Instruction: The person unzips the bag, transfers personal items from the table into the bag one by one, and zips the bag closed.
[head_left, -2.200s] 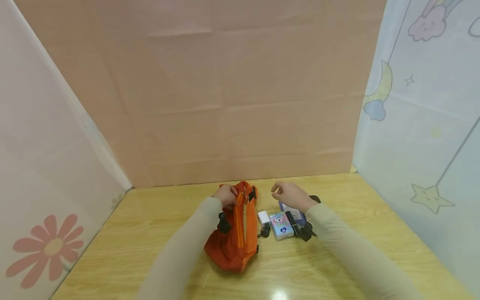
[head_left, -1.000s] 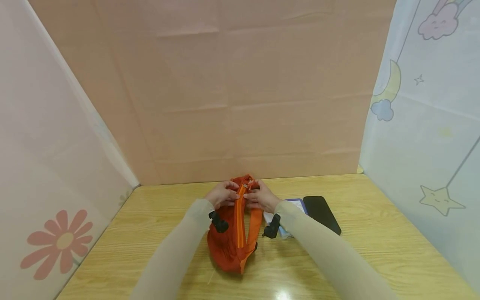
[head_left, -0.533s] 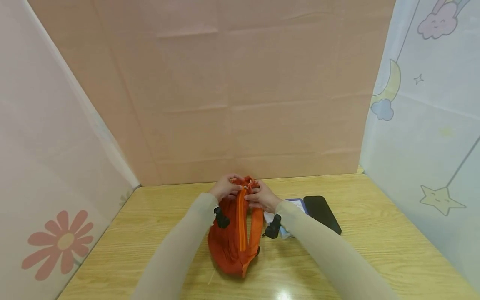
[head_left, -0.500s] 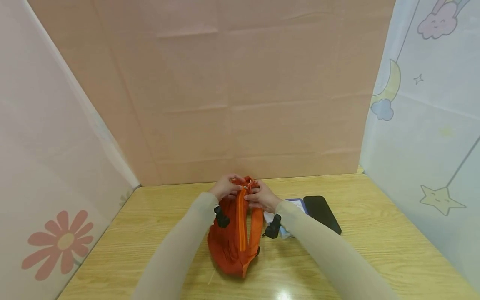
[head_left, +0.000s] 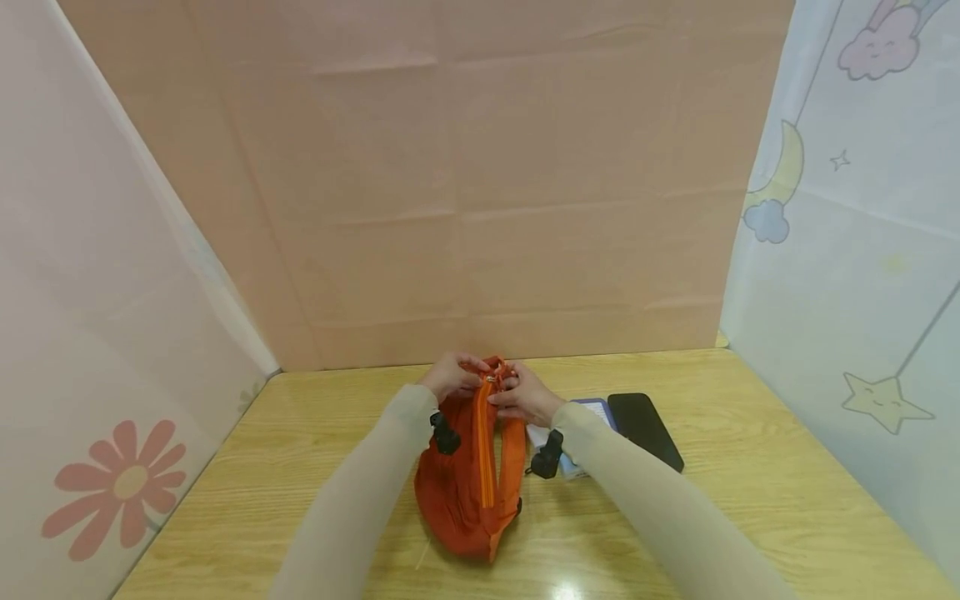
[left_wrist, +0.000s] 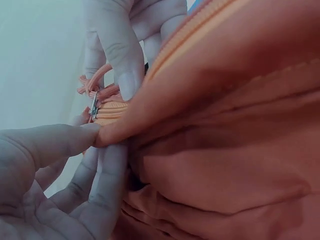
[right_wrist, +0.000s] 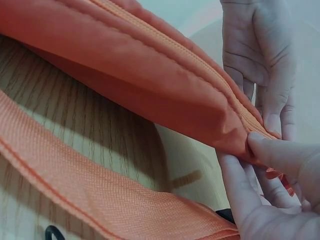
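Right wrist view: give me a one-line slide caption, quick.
Left hand and right hand pinch one end of an orange bag beside its zipper, strap in the foreground.

Bag (head_left: pixel 456 504) blocks centre; half-hidden packet (head_left: pixel 598 410) perhaps too; room far right.

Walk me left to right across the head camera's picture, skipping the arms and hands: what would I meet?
Pink wall flower → orange bag → purple-edged item → flat black item → yellow moon → yellow star.
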